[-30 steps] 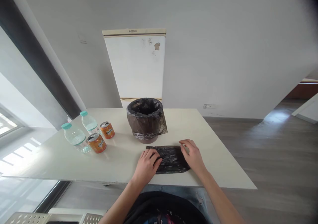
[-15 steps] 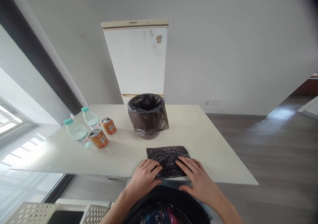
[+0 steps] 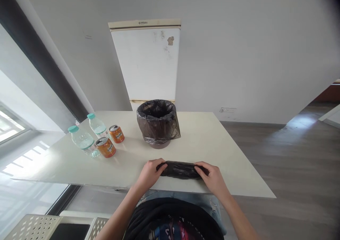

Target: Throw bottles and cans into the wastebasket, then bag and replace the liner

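Observation:
A black plastic bag (image 3: 181, 170) lies near the table's front edge, folded into a narrow strip. My left hand (image 3: 152, 172) pinches its left end between thumb and fingers. At the right end, my right hand (image 3: 209, 176) grips it the same way. Beyond the bag stands a bin (image 3: 158, 124) lined with another black plastic bag, whose edge is turned down over the rim and hangs loose on the right side.
On the table's left stand two orange cans (image 3: 105, 147) and two clear bottles (image 3: 83, 139) with teal caps. A white fridge (image 3: 147, 62) is behind the white table (image 3: 127, 169). Perforated plastic baskets (image 3: 34, 227) sit at the lower left.
The black bag was a wider, flat piece under my spread fingers. Its near edge has been folded away from me into a narrower strip, and both hands now pinch its ends.

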`<action>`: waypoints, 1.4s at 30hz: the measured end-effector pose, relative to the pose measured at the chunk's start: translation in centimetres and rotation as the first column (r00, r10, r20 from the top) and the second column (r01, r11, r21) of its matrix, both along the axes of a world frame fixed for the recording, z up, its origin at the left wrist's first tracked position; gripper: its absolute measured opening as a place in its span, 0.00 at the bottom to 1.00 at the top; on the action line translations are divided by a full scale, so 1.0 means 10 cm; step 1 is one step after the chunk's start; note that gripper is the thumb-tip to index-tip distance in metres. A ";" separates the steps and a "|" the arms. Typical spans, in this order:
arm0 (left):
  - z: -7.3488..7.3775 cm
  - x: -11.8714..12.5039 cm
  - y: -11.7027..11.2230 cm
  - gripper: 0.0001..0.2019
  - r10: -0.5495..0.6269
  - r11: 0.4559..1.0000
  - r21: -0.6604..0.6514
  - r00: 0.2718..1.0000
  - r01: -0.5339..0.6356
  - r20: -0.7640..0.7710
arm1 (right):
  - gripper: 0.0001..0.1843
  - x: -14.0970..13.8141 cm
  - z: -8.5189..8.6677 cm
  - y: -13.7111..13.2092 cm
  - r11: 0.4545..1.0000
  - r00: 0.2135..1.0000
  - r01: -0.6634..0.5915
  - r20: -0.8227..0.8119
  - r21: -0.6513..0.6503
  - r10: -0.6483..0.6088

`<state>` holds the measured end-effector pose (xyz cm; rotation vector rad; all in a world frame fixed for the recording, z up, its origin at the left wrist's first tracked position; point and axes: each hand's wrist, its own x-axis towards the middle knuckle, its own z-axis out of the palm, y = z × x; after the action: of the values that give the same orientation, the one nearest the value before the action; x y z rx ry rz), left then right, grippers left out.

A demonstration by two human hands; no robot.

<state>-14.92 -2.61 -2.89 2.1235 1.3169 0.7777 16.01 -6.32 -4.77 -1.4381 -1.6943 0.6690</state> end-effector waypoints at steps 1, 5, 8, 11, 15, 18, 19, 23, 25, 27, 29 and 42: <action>-0.01 0.03 0.04 0.12 0.031 1.000 0.001 0.999 -0.031 0.017 | 0.19 -0.04 0.00 0.04 0.999 1.000 0.030 0.003 0.018 -0.030; -0.07 0.11 0.16 0.11 0.137 0.989 0.040 0.989 -0.139 0.051 | 0.19 -0.14 -0.03 0.16 0.990 0.991 0.124 0.046 0.063 -0.127; -0.14 0.11 0.23 0.11 0.184 0.974 0.136 0.983 -0.180 -0.020 | 0.18 -0.17 -0.06 0.23 0.988 0.987 0.122 0.093 0.095 -0.130; -0.18 0.08 0.25 0.09 0.160 0.961 0.237 0.985 -0.141 -0.059 | 0.17 -0.15 -0.08 0.25 0.987 0.985 0.124 0.105 0.105 -0.135; -0.10 0.08 0.13 0.11 0.197 0.921 0.349 0.980 -0.174 -0.032 | 0.20 -0.15 0.01 0.19 0.967 0.973 0.185 0.106 0.176 -0.206; 0.03 0.18 0.02 0.14 0.082 0.914 0.405 0.990 -0.028 -0.117 | 0.20 -0.26 0.17 0.12 0.937 0.957 0.054 0.248 0.345 -0.147; 0.06 0.24 0.00 0.16 0.003 0.913 0.403 0.985 0.068 -0.173 | 0.20 -0.31 0.22 0.11 0.933 0.940 -0.051 0.332 0.356 -0.075; 0.01 0.43 0.02 0.28 -0.178 0.890 0.340 0.917 0.305 -0.357 | 0.30 -0.50 0.24 0.19 0.921 0.810 -0.335 0.559 0.198 0.175; -0.10 0.44 0.05 0.28 -0.169 0.894 0.318 0.897 0.314 -0.409 | 0.34 -0.53 0.14 0.26 0.917 0.769 -0.376 0.598 0.137 0.226; -0.20 0.41 0.07 0.28 -0.165 0.896 0.307 0.882 0.322 -0.442 | 0.36 -0.51 0.00 0.32 0.906 0.728 -0.414 0.629 0.088 0.271; -0.27 0.35 0.06 0.30 -0.172 0.888 0.312 0.872 0.339 -0.459 | 0.36 -0.47 -0.11 0.34 0.897 0.697 -0.437 0.653 0.062 0.295; -0.38 0.28 0.01 0.33 -0.135 0.863 0.365 0.856 0.349 -0.499 | 0.39 -0.46 -0.15 0.33 0.877 0.662 -0.473 0.689 0.080 0.294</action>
<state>-12.08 -2.51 -6.69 2.9231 1.1059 0.5111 11.37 -3.05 -6.25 -1.1919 -2.5966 0.1102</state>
